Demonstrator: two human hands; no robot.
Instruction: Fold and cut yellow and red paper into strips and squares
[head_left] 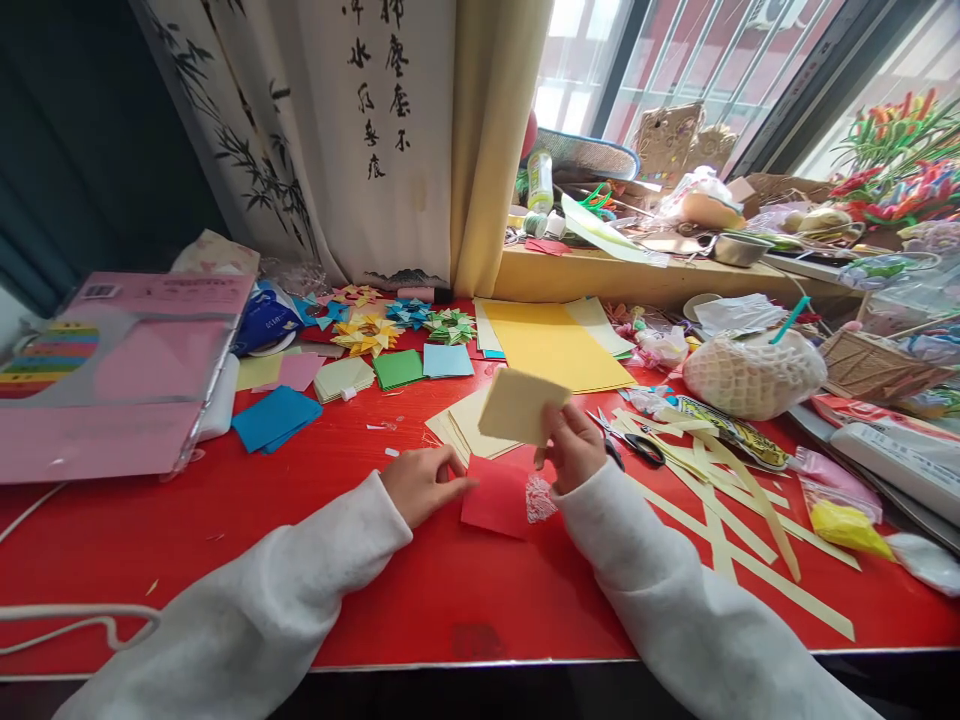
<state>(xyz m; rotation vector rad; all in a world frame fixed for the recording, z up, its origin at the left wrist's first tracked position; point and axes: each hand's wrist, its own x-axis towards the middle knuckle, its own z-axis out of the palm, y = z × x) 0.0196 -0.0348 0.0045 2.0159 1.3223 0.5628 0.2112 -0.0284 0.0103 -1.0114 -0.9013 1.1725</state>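
My right hand [577, 447] is closed on a pale yellow square of paper [521, 407], pinching its right corner and holding it up above the table. Beneath it lies a red paper square [493, 497] with a patterned white piece [540, 499] at its right side. My left hand [429, 485] rests at the left edge of the red paper. Its fingers are loosely bent, thumb and forefinger a little apart, with nothing seen between them. Behind the raised square, more cream paper squares [457, 425] lie fanned out. Scissors with black handles [643, 450] lie to the right of my right hand.
Cream paper strips [720, 500] sprawl across the right side. Folded paper stars [367, 334] and small stacks of coloured paper, including blue sheets [276, 418], stand at the back left. Large yellow sheets [562, 345] lie near the windowsill. A pink folder [97, 380] occupies the left.
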